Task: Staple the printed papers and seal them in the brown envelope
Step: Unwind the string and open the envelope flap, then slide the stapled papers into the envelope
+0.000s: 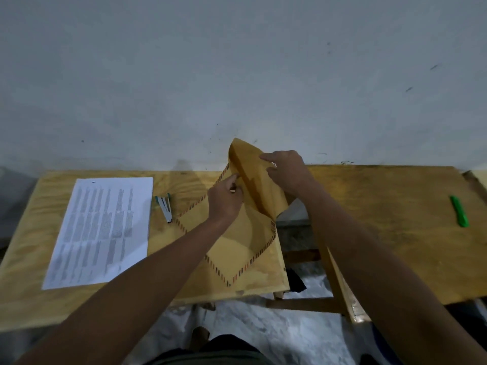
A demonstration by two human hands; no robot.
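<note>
A brown envelope (237,248) with a red-and-dark striped border lies skewed on the left wooden table (31,299), its far end lifted off the surface. My left hand (224,201) pinches the envelope's edge near the mouth. My right hand (287,169) grips the raised flap from the right side. The printed papers (102,230) lie flat at the left of the table, apart from both hands. A small teal and silver stapler (164,206) rests between the papers and the envelope.
A second wooden table (395,233) stands to the right, with a gap and wooden frame between the two. A green object (459,210) lies near its right edge. A grey wall runs behind both tables.
</note>
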